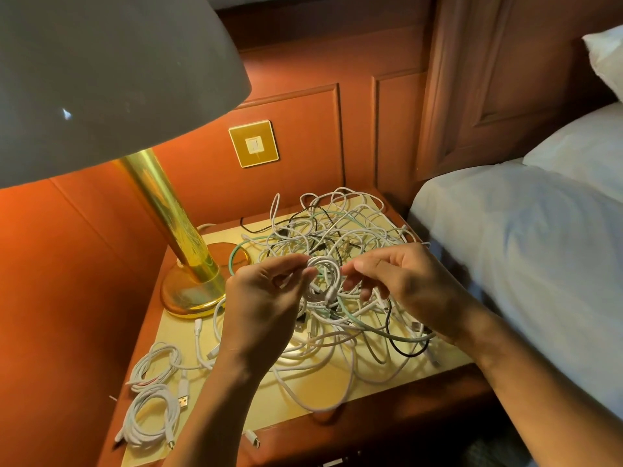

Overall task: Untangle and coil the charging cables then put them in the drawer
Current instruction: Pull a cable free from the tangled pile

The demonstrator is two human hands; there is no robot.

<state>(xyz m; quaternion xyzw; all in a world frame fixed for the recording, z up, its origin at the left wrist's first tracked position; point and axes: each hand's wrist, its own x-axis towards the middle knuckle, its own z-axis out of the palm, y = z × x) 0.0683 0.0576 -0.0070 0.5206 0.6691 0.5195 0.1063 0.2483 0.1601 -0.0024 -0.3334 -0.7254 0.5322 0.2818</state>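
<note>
A big tangle of white, black and pale green charging cables (337, 237) covers the nightstand top (303, 389). Above its middle I hold a small coil of white cable (324, 268). My left hand (266, 298) pinches the coil's left side between thumb and fingers. My right hand (401, 278) pinches its right side with curled fingers. Two finished white coils (155, 365) (151, 416) lie at the front left of the nightstand. The drawer is not visible in this view.
A brass lamp (188, 251) with a wide grey shade (111, 72) stands at the nightstand's back left. A gold wall switch (253, 143) sits on the orange panelled wall. A bed with white sheets (526, 251) runs along the right.
</note>
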